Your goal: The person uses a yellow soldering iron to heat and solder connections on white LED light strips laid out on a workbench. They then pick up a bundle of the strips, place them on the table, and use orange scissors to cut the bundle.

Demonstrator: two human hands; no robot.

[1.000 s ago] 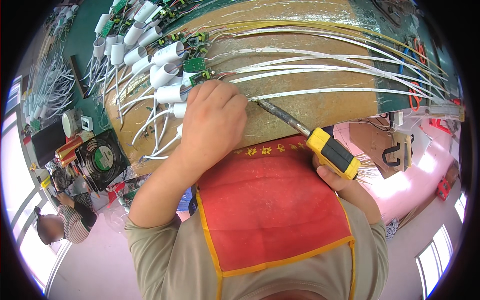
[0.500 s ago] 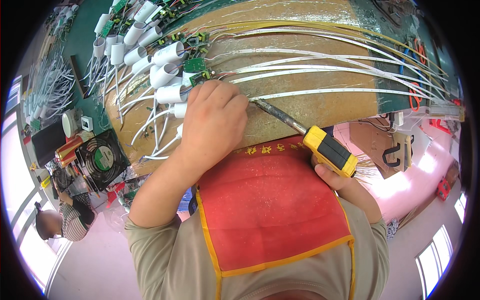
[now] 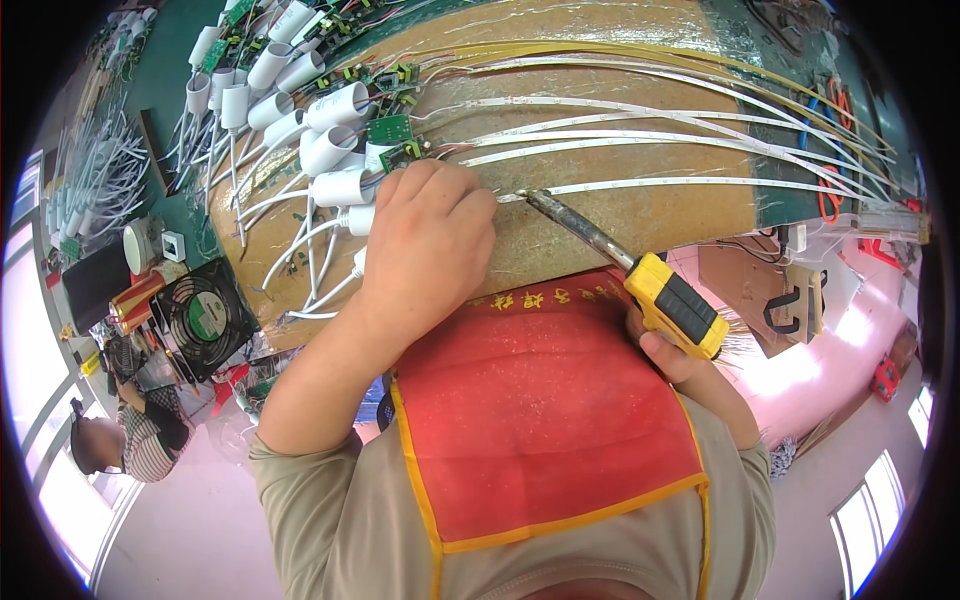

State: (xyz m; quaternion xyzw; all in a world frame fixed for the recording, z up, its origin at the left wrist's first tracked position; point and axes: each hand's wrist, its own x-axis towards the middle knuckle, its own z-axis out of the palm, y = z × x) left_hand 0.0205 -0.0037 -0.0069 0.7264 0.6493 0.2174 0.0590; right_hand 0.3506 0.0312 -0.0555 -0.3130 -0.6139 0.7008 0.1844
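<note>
My right hand [image 3: 672, 352] grips the yellow and black handle of a soldering iron [image 3: 672, 300]. The iron's dark tip rests at the left end of the nearest white LED strip [image 3: 640, 184], beside my left fingertips. My left hand [image 3: 432, 235] is closed, knuckles up, just left of that strip end; whatever is pinched in it is hidden beneath the fingers. Above the knuckles lies a green circuit board [image 3: 390, 130] with thin wires. White cylindrical housings [image 3: 340, 188] with white cables sit against the left side of my hand.
Several more LED strips [image 3: 600, 102] fan out to the right across the brown work board [image 3: 600, 225]. A black fan [image 3: 205, 318] stands at the left edge. Pliers with red handles [image 3: 830, 195] lie far right. Another person [image 3: 130, 440] works at lower left.
My right hand has shifted the soldering iron slightly right, its tip sliding a little along the strip end. The left hand stays in place.
</note>
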